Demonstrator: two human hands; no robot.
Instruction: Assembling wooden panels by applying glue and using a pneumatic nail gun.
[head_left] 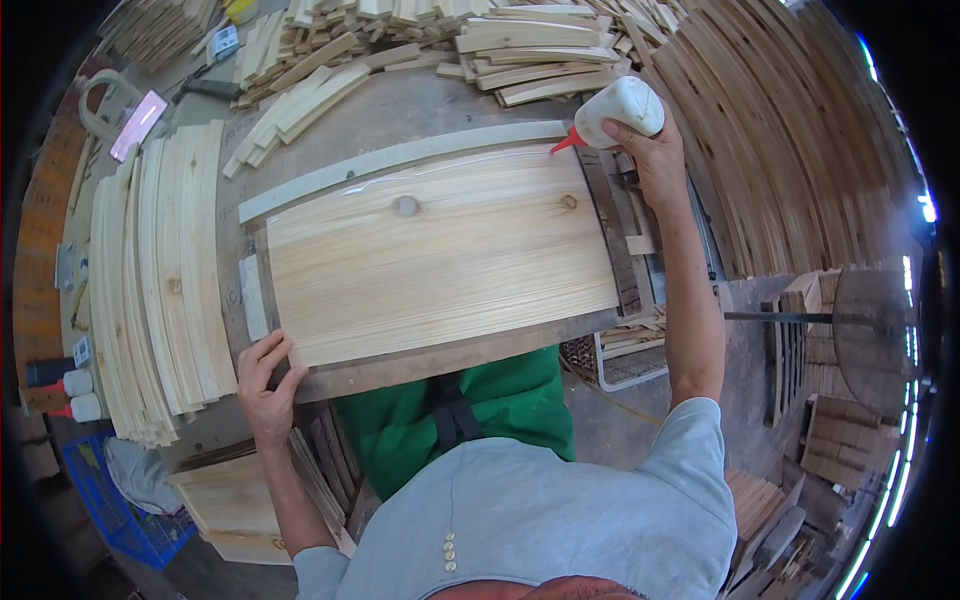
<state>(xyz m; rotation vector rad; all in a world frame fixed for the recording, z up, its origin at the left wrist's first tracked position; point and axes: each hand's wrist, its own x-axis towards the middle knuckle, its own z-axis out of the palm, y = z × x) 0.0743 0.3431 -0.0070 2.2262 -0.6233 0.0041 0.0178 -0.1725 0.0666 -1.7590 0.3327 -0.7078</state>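
Note:
A pale wooden panel (440, 265) with two knots lies in front of me on the workbench. My right hand (655, 150), at the panel's far right corner, is closed around a white glue bottle (622, 108). The bottle is tipped, its red nozzle pointing down and left at the panel's far edge. A thin white glue line runs along that edge. Just beyond it lies a narrow wooden strip (400, 165), roughly parallel to the panel. My left hand (268, 385) rests at the near left corner, fingers apart, with the thumb beside the panel's corner.
Long boards (160, 280) are stacked on the left; loose wooden strips (540, 55) pile up at the back. A dark strip (610, 240) borders the panel's right side. Tall boards (770, 130) stand at right. More glue bottles (85, 395) and a blue crate (130, 510) are at lower left.

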